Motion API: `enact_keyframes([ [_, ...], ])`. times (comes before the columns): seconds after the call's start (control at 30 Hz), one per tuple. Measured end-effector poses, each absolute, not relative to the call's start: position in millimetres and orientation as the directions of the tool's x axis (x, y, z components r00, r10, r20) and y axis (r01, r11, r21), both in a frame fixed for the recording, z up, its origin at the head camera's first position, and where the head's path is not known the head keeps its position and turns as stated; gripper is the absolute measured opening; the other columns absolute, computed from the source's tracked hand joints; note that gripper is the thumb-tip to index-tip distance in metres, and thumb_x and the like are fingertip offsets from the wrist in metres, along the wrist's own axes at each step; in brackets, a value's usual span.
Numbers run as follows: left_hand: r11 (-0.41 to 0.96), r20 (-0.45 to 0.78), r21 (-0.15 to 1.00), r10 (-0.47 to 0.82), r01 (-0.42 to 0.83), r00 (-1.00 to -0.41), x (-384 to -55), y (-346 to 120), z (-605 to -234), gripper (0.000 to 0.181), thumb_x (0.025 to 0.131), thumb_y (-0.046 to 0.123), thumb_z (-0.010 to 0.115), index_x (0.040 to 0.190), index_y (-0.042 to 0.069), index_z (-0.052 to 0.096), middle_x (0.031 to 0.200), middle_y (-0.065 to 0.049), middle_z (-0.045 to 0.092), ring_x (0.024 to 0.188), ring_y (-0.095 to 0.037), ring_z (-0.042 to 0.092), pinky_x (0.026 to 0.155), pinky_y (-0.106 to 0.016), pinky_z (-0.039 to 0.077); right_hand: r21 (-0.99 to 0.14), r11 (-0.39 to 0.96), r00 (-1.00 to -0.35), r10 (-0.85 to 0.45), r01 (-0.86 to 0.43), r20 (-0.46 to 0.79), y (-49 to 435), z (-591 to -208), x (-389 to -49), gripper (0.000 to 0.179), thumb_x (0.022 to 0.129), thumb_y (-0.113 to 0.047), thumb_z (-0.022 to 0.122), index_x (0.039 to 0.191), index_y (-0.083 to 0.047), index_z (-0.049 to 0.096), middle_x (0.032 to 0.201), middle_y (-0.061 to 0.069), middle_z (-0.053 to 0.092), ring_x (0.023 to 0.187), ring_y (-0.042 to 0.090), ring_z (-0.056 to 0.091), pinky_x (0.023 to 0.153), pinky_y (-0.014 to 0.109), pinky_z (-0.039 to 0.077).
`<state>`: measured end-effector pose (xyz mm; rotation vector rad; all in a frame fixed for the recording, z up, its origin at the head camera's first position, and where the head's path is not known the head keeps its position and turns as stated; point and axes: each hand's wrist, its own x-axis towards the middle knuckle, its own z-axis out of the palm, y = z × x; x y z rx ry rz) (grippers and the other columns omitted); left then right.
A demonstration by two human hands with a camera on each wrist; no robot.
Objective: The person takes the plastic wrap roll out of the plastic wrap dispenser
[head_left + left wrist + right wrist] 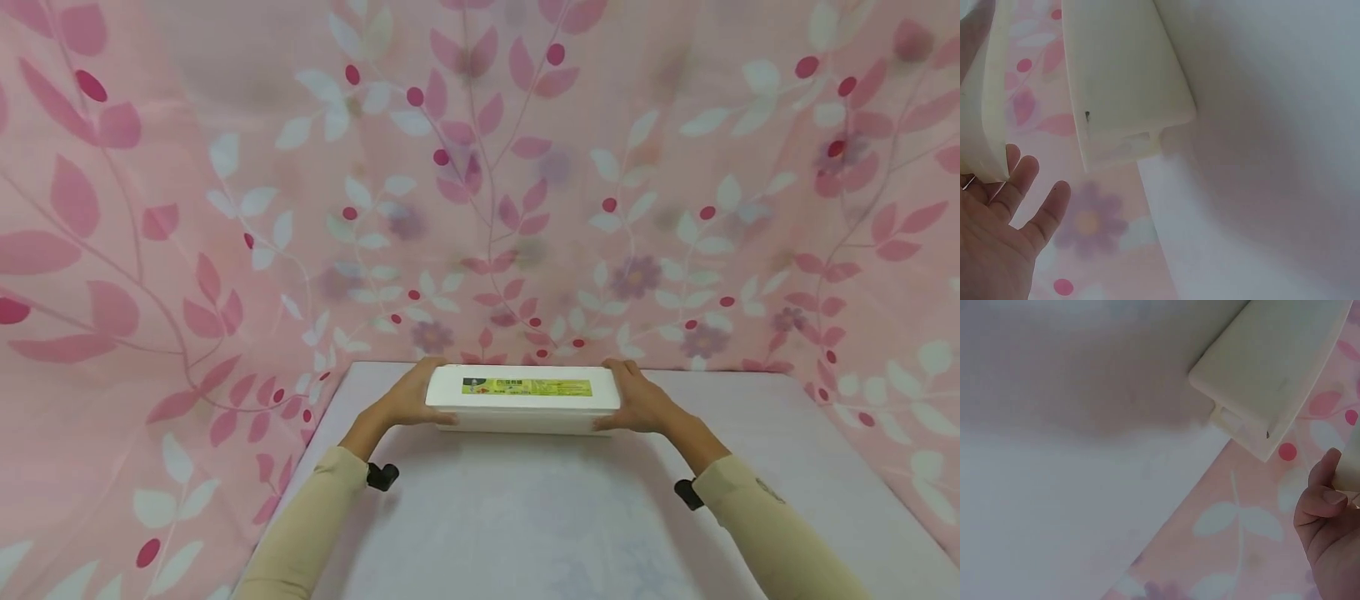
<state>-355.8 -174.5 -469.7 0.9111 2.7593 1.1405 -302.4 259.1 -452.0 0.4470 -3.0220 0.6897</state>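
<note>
A long white lid (525, 372) with a yellow-green printed label (527, 387) is held level at the far side of the table. My left hand (411, 395) grips its left end, thumb at the front and fingers behind. At the opposite end my right hand (637, 398) holds it the same way. In the left wrist view, a matching white box body (1125, 69) with a slotted end stands on the table, apart from the lid (982, 119). The box body's other end (1260, 381) shows in the right wrist view. Its inside is hidden.
A pale cloth covers the table (525, 517), its back edge just behind the box. Pink leaf-patterned curtain (495, 183) hangs behind and along both sides. A small black device (383, 477) sits at the left wrist, and another black device (687, 494) at the right.
</note>
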Motion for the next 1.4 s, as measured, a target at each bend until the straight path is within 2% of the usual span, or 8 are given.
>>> enact_keyframes([
  [0.17, 0.517, 0.208, 0.669, 0.560, 0.535, -0.802, -342.8, -173.6, -468.7, 0.096, 0.059, 0.049, 0.093, 0.138, 0.020, 0.047, 0.129, 0.005, 0.054, 0.112, -0.014, 0.053, 0.098, -0.042, 0.046, -0.420, 0.866, -0.961, -0.268, -0.271, 0.069, 258.7, -460.6, -292.9, 0.117, 0.060, -0.067, 0.084, 0.148, -0.012, 0.030, 0.141, 0.017, 0.038, 0.102, 0.029, 0.055, 0.083, 0.050, 0.051],
  [0.3, 0.527, 0.197, 0.665, 0.560, 0.530, -0.805, -341.9, -175.4, -473.7, 0.091, 0.058, 0.045, 0.094, 0.134, 0.022, 0.048, 0.124, 0.009, 0.054, 0.108, -0.010, 0.054, 0.095, -0.039, 0.046, -0.430, 0.857, -0.957, -0.275, -0.286, 0.089, 257.6, -462.3, -287.2, 0.114, 0.061, -0.067, 0.083, 0.146, -0.011, 0.032, 0.140, 0.016, 0.039, 0.102, 0.028, 0.054, 0.082, 0.048, 0.050],
  [0.37, 0.545, 0.189, 0.649, 0.559, 0.530, -0.807, -339.8, -176.4, -473.3, 0.091, 0.058, 0.043, 0.095, 0.133, 0.020, 0.048, 0.123, 0.007, 0.055, 0.107, -0.011, 0.054, 0.094, -0.038, 0.047, -0.432, 0.856, -0.958, -0.273, -0.285, 0.091, 257.4, -463.2, -285.2, 0.111, 0.062, -0.066, 0.084, 0.144, -0.012, 0.033, 0.138, 0.016, 0.040, 0.100, 0.027, 0.054, 0.081, 0.046, 0.050],
  [0.67, 0.581, 0.252, 0.558, 0.561, 0.592, -0.789, -332.0, -178.0, -471.0, 0.097, 0.057, 0.046, 0.094, 0.136, 0.014, 0.047, 0.129, -0.001, 0.054, 0.114, -0.016, 0.051, 0.100, -0.047, 0.045, -0.434, 0.852, -0.956, -0.271, -0.294, 0.116, 259.2, -464.4, -278.7, 0.104, 0.063, -0.056, 0.088, 0.143, -0.014, 0.035, 0.133, 0.016, 0.044, 0.097, 0.024, 0.054, 0.075, 0.041, 0.049],
  [0.87, 0.629, 0.201, 0.501, 0.584, 0.595, -0.787, -320.4, -184.1, -477.4, 0.101, 0.058, 0.059, 0.089, 0.136, 0.012, 0.046, 0.128, 0.000, 0.052, 0.113, -0.014, 0.049, 0.100, -0.044, 0.045, -0.462, 0.839, -0.954, -0.295, -0.287, 0.057, 255.7, -472.3, -269.2, 0.108, 0.062, -0.058, 0.088, 0.144, -0.013, 0.033, 0.138, 0.017, 0.042, 0.097, 0.023, 0.054, 0.074, 0.038, 0.048],
  [0.97, 0.635, 0.226, 0.472, 0.583, 0.611, -0.781, -317.8, -184.8, -477.1, 0.101, 0.059, 0.061, 0.087, 0.137, 0.012, 0.045, 0.129, -0.001, 0.052, 0.114, -0.015, 0.049, 0.099, -0.044, 0.045, -0.463, 0.836, -0.953, -0.295, -0.294, 0.073, 255.4, -471.3, -268.0, 0.108, 0.062, -0.057, 0.088, 0.144, -0.013, 0.034, 0.137, 0.017, 0.042, 0.096, 0.022, 0.054, 0.073, 0.037, 0.047],
  [1.23, 0.684, 0.377, 0.148, 0.628, 0.714, -0.681, -308.0, -188.9, -474.9, 0.100, 0.064, 0.070, 0.078, 0.137, 0.010, 0.046, 0.127, -0.004, 0.057, 0.112, -0.019, 0.056, 0.093, -0.045, 0.051, -0.465, 0.827, -0.945, -0.317, -0.315, 0.077, 255.2, -465.4, -266.1, 0.110, 0.064, -0.051, 0.089, 0.147, -0.012, 0.028, 0.139, 0.017, 0.038, 0.090, 0.022, 0.053, 0.067, 0.032, 0.046],
  [1.4, 0.670, 0.363, 0.111, 0.660, 0.734, -0.657, -305.0, -189.9, -477.7, 0.098, 0.067, 0.069, 0.076, 0.139, 0.010, 0.045, 0.130, -0.006, 0.057, 0.112, -0.022, 0.057, 0.093, -0.046, 0.051, -0.466, 0.835, -0.953, -0.298, -0.291, 0.061, 254.0, -471.3, -260.7, 0.110, 0.064, -0.048, 0.090, 0.147, -0.012, 0.027, 0.139, 0.017, 0.038, 0.086, 0.021, 0.053, 0.063, 0.029, 0.046],
])
